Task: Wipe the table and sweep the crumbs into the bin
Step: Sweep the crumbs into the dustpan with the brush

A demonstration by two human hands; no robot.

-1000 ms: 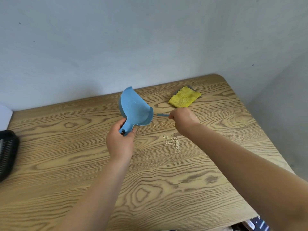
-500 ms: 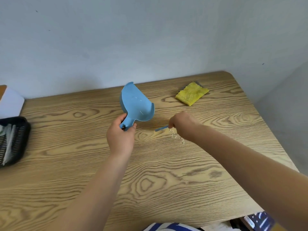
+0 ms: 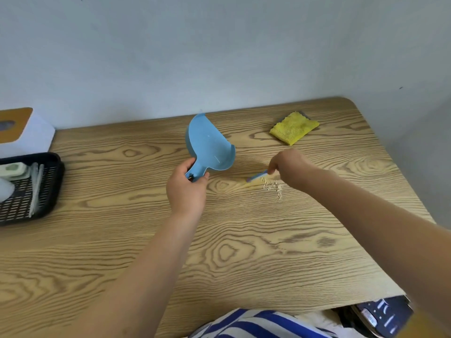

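- plain pale blue-grey wall point(image 3: 219, 57) behind, second wall point(image 3: 419, 142) meeting it at right corner
- wood-grain table point(image 3: 244, 252) pushed against wall, rounded far right corner
- soft even light, faint shadows

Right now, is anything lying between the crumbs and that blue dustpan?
Nothing visible does. The crumbs lie on bare table, with the brush in the right hand at their edge. The dustpan is held up off the table by the left hand; only open wood lies between.
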